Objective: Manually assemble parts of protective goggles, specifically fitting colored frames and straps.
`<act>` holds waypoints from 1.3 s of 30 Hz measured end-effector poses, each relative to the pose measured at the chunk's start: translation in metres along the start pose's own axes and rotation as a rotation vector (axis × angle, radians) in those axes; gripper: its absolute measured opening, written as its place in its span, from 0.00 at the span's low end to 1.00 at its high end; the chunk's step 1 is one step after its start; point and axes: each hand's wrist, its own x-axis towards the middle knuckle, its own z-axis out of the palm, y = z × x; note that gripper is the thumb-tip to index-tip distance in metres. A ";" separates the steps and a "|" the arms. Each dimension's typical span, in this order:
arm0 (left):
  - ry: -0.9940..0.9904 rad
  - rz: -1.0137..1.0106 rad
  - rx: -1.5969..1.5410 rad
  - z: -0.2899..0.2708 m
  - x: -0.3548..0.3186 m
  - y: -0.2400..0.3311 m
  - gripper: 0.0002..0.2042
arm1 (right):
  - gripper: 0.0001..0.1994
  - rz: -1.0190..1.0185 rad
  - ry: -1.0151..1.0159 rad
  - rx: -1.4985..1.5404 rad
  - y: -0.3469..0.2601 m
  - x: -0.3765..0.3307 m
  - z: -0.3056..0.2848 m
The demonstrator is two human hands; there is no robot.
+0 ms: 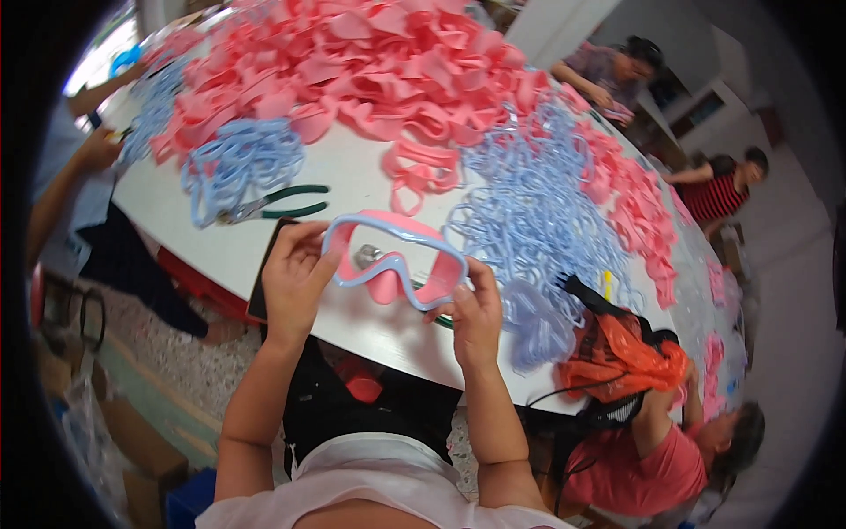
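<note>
Both hands hold one swim mask [395,258], a pink skirt inside a pale blue frame, just above the near edge of the white table [352,181]. The left hand [295,282] wraps the mask's nine o'clock end, its grip pressed together on the frame with the thumb along the rim; the right hand [476,313] pinches the four o'clock corner, fingers closed on the frame there. The soft skirt looks only partly seated in the frame, so in my judgement an uneven squeeze could pop it loose or twist the frame, and since the mask hangs close to the table edge, a slip would likely send it to the lap or floor. A dark flat phone-like object [262,282] lies under the left hand, overhanging the table edge, and a nudge of the wrist could tip it off. At eleven o'clock from the mask lie green-handled pliers [282,204], near a heap of blue frames [242,159]; a larger blue heap [546,212] sits at two o'clock, touching the pink skirts [379,62] piled across the far table. Open room is the bare strip between the pliers and the mask; an orange bag [621,353] crowds four o'clock.
</note>
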 end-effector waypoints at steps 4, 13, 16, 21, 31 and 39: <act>-0.008 0.068 -0.031 0.011 -0.008 -0.006 0.18 | 0.19 0.010 -0.060 -0.180 -0.018 0.010 -0.004; -0.002 0.092 0.024 -0.039 -0.018 -0.005 0.06 | 0.22 -0.522 0.291 -1.805 -0.136 0.098 -0.119; 0.027 0.047 -0.002 -0.046 -0.024 0.004 0.07 | 0.15 -0.406 0.519 -2.214 -0.149 0.141 -0.195; 0.092 -0.001 0.001 -0.053 -0.034 0.009 0.06 | 0.15 0.014 0.680 -2.201 -0.131 0.184 -0.331; 0.123 -0.032 0.074 -0.048 -0.038 0.007 0.05 | 0.20 -0.690 -0.728 -1.709 -0.022 0.211 -0.045; 0.146 -0.062 0.043 -0.069 -0.051 0.016 0.05 | 0.07 -0.816 -0.535 -1.808 0.020 0.244 0.007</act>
